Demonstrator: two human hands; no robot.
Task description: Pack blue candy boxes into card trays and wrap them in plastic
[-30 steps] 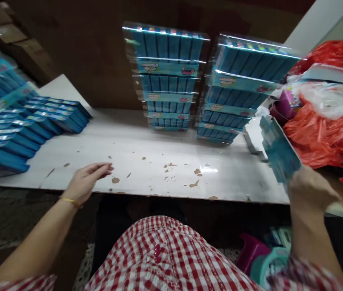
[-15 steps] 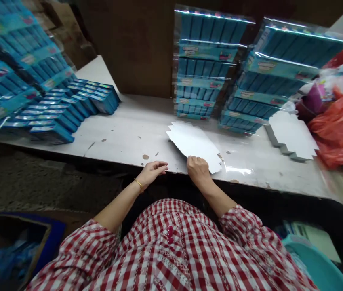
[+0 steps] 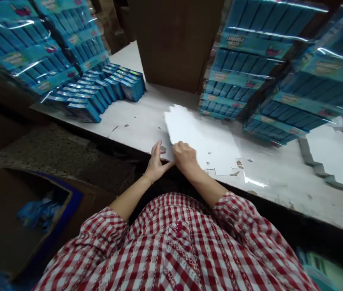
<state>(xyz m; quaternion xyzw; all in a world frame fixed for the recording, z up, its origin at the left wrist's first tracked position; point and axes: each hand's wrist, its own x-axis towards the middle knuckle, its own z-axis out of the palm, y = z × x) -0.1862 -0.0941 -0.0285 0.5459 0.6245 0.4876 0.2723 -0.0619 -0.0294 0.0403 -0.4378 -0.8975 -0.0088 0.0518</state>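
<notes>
My right hand (image 3: 185,157) is closed on the near edge of a white die-cut cardboard sheet (image 3: 183,125), which tilts up off the table. Under it and to its right, a second notched white sheet (image 3: 224,149) lies flat. To the left, my left hand (image 3: 156,165) is at the table's front edge, thumb and fingers spread, with nothing in it. Its thumb tip comes close to the right hand; whether they touch I cannot tell.
Small blue boxes (image 3: 89,109) stand in rows at the left, beside wrapped blue packs (image 3: 34,60). More wrapped stacks (image 3: 234,76) rise at the back right. A pile of white sheets (image 3: 331,153) lies far right. An open carton (image 3: 65,202) is below left of the white table (image 3: 129,129).
The view has swung right. The sheet in my right hand has shifted left and tilted up, showing another beneath. My left hand has spread its thumb and fingers.
</notes>
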